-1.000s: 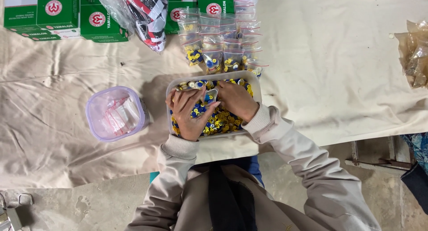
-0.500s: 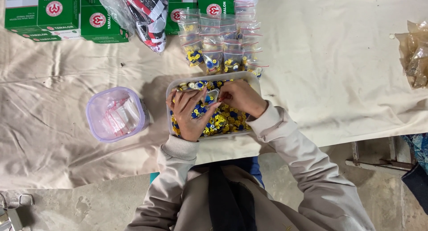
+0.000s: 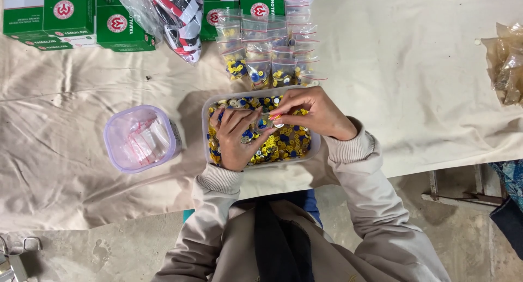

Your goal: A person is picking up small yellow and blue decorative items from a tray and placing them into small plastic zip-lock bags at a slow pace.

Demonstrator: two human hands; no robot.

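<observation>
A clear plastic tub (image 3: pixel 314 151) full of small yellow, blue and silver buttons sits on the cloth in front of me. My left hand (image 3: pixel 235 143) lies palm up over the tub with a few buttons cupped in it. My right hand (image 3: pixel 318 114) is over the tub's far right side. Its fingertips are pinched on what looks like a small clear bag (image 3: pixel 271 118) with a red strip, right at my left fingertips. Both sleeves are beige.
Several small filled zip bags (image 3: pixel 272 53) lie just beyond the tub. A purple-tinted tub of empty bags (image 3: pixel 139 139) stands to the left. Green boxes (image 3: pixel 60 12) and a plastic sack (image 3: pixel 177 15) lie at the back, crumpled plastic (image 3: pixel 509 64) far right. The table edge (image 3: pixel 414 167) runs near me.
My right hand has risen off the button pile and moved left to meet my left fingertips. My left hand has stayed palm up over the tub.
</observation>
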